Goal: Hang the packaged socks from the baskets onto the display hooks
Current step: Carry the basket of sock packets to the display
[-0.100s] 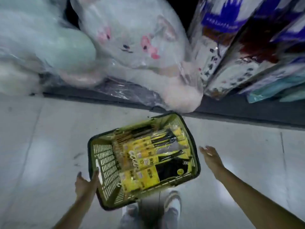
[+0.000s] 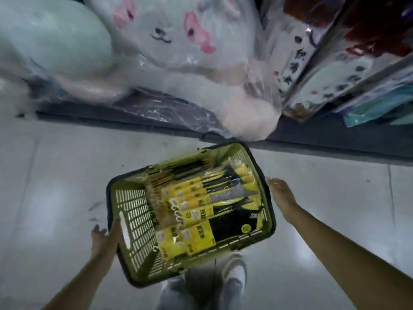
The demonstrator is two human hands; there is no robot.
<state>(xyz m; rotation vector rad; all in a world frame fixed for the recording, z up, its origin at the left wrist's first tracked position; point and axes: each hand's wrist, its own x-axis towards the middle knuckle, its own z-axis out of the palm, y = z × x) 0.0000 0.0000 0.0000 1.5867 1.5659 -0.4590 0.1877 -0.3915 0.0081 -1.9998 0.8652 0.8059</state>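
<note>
A green plastic basket (image 2: pixel 134 211) lies on the grey floor in front of me, tilted. It holds several yellow-and-black packs of socks (image 2: pixel 201 211) stacked flat, with white hanger hooks showing near the middle. My left hand (image 2: pixel 104 237) is open with straight fingers against the basket's left end wall. My right hand (image 2: pixel 280 193) is open, fingers stretched out just beside the basket's right rim; contact there is unclear. No display hooks are in view.
A dark low shelf edge (image 2: pixel 312 142) runs across behind the basket. On it lie large plush toys in clear plastic (image 2: pixel 178 52) and upright patterned packages (image 2: pixel 324 63) at the right. My shoes (image 2: pixel 234 271) stand just below the basket.
Both hands have come closer to the basket's two ends. The view has dipped slightly toward the basket.
</note>
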